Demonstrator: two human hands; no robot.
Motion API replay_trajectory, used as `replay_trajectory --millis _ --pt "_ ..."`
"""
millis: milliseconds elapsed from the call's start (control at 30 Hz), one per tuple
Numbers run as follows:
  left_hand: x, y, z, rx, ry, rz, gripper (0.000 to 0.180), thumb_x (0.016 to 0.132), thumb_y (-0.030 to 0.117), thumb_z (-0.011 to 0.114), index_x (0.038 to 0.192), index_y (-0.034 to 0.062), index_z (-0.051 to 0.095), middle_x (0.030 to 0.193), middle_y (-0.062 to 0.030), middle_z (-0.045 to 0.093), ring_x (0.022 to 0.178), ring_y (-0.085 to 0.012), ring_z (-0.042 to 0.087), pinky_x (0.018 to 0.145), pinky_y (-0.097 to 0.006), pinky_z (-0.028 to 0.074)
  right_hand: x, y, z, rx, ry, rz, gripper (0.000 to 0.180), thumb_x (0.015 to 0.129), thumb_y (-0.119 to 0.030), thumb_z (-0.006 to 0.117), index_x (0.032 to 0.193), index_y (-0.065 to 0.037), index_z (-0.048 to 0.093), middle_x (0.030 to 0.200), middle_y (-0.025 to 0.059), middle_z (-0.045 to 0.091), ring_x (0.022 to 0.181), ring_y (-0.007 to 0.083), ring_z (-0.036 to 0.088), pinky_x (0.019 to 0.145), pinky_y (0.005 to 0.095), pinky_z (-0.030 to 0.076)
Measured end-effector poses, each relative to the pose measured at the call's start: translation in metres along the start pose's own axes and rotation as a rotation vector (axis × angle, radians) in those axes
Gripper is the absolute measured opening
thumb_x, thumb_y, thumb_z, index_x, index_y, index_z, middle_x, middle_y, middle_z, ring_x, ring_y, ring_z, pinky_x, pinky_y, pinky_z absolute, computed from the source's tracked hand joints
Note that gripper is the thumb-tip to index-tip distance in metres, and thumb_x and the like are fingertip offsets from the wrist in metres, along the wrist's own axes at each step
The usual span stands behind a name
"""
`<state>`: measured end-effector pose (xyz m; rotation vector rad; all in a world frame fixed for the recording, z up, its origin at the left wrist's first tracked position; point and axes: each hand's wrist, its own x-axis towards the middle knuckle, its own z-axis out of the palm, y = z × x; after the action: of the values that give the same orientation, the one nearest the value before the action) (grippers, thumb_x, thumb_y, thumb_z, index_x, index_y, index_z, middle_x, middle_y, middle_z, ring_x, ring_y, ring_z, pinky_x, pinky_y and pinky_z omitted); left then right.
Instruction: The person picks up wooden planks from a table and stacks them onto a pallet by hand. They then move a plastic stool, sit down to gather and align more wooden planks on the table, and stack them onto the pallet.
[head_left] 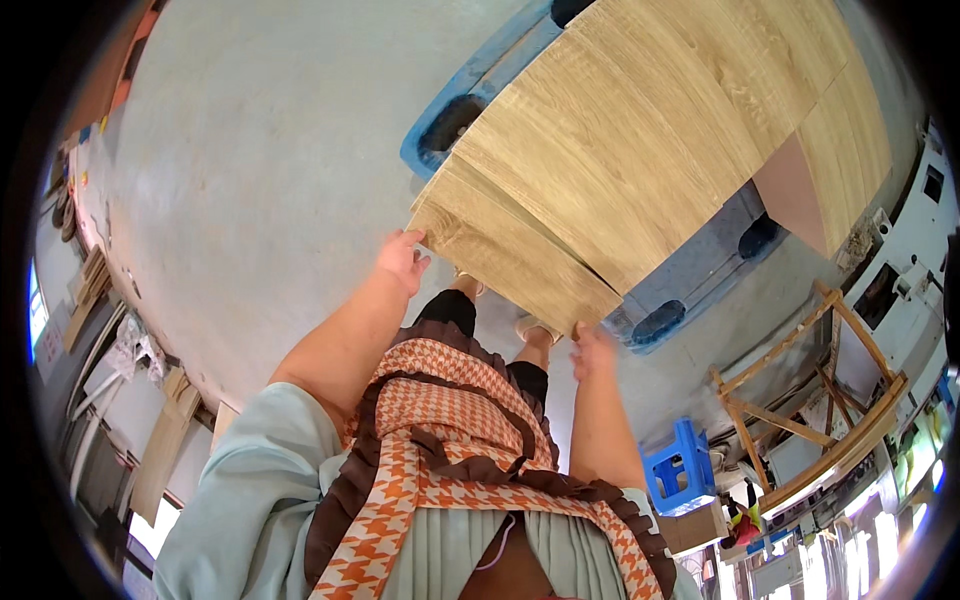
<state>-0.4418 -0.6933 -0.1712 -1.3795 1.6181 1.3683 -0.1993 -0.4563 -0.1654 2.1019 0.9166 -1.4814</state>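
Here, the narrow board (505,240) runs left to right, its right end nearer, at the near edge of the wide panel (640,150) — left hand (403,262) and right hand (594,352) pinching opposite ends.

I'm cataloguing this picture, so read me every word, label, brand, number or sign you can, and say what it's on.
No text can be read.
Narrow wooden board: no lettering shows.
Blue plastic pallet: no lettering shows.
Pale surface at far left: small reddish marks, too small and blurred to read.
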Motion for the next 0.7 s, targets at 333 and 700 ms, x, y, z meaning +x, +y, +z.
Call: replay_trajectory --millis 333,700 --pt "-0.009 0.026 0.026 -0.314 -0.261 -0.089 0.046 0.084 0.010 0.044 0.128 0.0034 0.032 0.115 -0.0146 0.047 0.106 -0.0286 0.046 0.094 -0.042 0.037 0.016 0.023 0.008 0.354 -0.278 0.169 0.026 0.084 -0.019 0.057 0.099 0.001 0.050 0.095 0.0160 0.057 0.089 0.0275 0.058 0.073 0.0366 0.050" --pt "-0.001 0.037 0.022 0.018 -0.309 -0.053 0.047 0.082 0.009 0.043 0.129 0.0123 0.036 0.115 -0.0057 0.048 0.099 -0.0215 0.049 0.085 -0.037 0.043 -0.004 0.006 0.018 -0.033 -0.132 0.022 0.045 0.080 -0.015 0.061 0.120 -0.012 0.040 0.110 0.0092 0.053 0.102 0.0215 0.050 0.080 0.0346 0.042"
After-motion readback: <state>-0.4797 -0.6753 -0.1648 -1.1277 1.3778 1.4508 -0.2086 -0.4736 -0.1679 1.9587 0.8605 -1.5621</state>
